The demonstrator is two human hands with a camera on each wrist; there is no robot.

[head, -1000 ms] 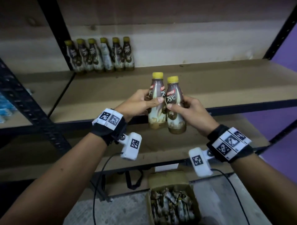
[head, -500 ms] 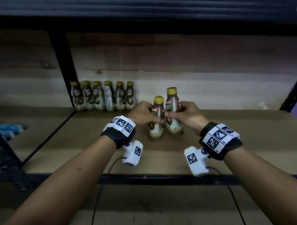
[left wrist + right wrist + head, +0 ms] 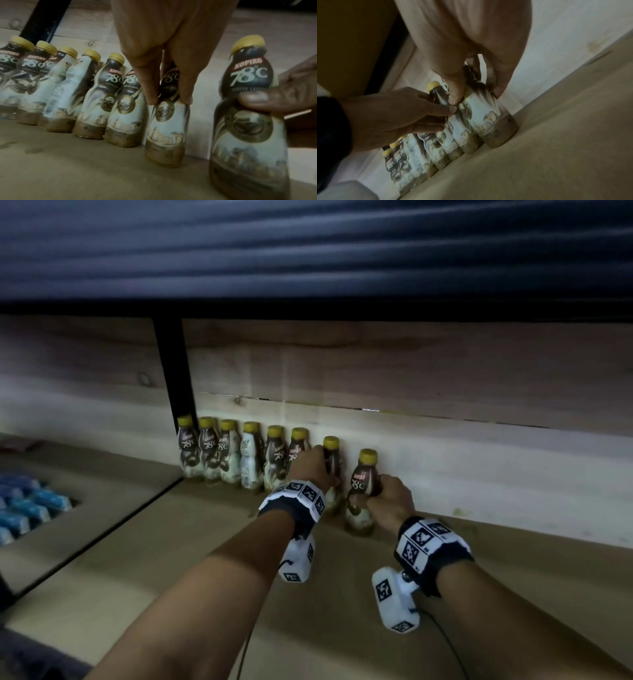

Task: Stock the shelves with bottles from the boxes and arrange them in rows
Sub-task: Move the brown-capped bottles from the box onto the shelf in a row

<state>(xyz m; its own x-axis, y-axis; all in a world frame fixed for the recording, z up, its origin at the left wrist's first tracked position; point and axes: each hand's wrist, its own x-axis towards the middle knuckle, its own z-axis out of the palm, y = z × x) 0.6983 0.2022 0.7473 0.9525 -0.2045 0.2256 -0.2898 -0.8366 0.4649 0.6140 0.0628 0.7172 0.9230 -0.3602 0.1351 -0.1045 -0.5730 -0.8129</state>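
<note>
My left hand [image 3: 313,465] grips one bottle [image 3: 331,455] at the end of the row of bottles [image 3: 239,455] along the back wall of the shelf [image 3: 171,542], its base on the board. My right hand [image 3: 390,503] holds a second bottle [image 3: 363,484] just beside it, slightly nearer me, standing upright. Blue packs [image 3: 24,508] lie in the next bay to the left.
</note>
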